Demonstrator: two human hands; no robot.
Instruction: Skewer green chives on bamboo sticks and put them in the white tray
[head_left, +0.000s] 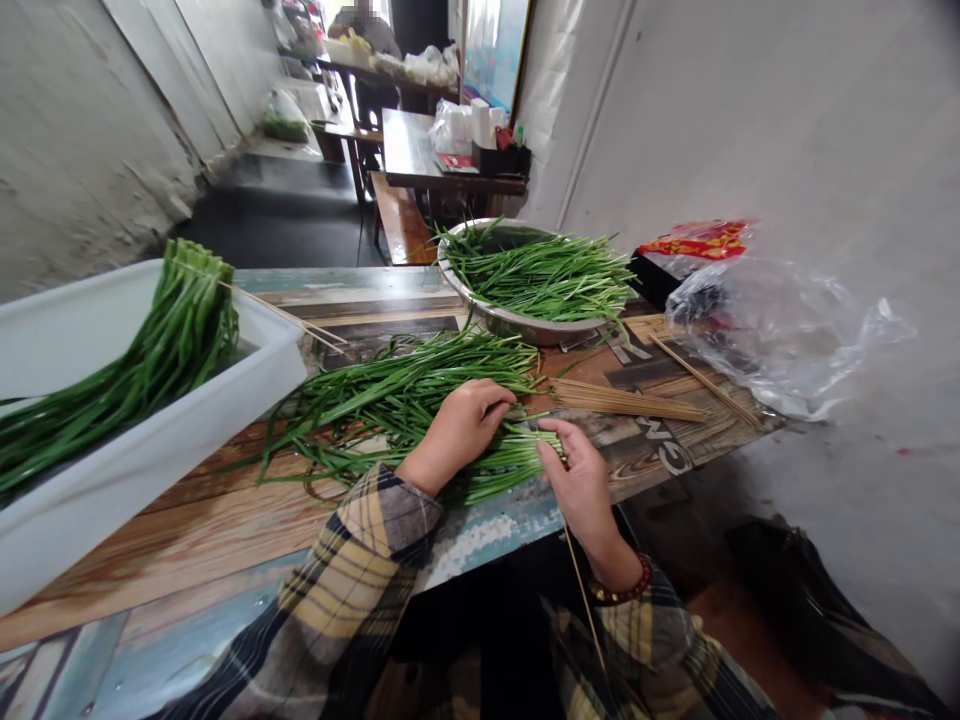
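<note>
Loose garlic chives point(420, 385) lie in a long pile across the table, pale stem ends to the right. My left hand point(466, 425) rests on the near part with its fingers curled round some stems; its fingertips are partly hidden. At the cut ends, my right hand point(581, 485) pinches stems between thumb and fingers. A thin bamboo skewer point(583, 595) runs down from under the right hand towards my lap; its upper end is hidden. More bamboo skewers point(626, 398) lie bundled to the right of the pile.
A metal bowl point(517, 325) heaped with chives stands behind the pile. On the left, a white plastic tub point(247, 400) holds skewered chives point(187, 310). At right are a clear plastic bag point(795, 330) and a red packet point(697, 240). A person point(367, 40) is at a far table.
</note>
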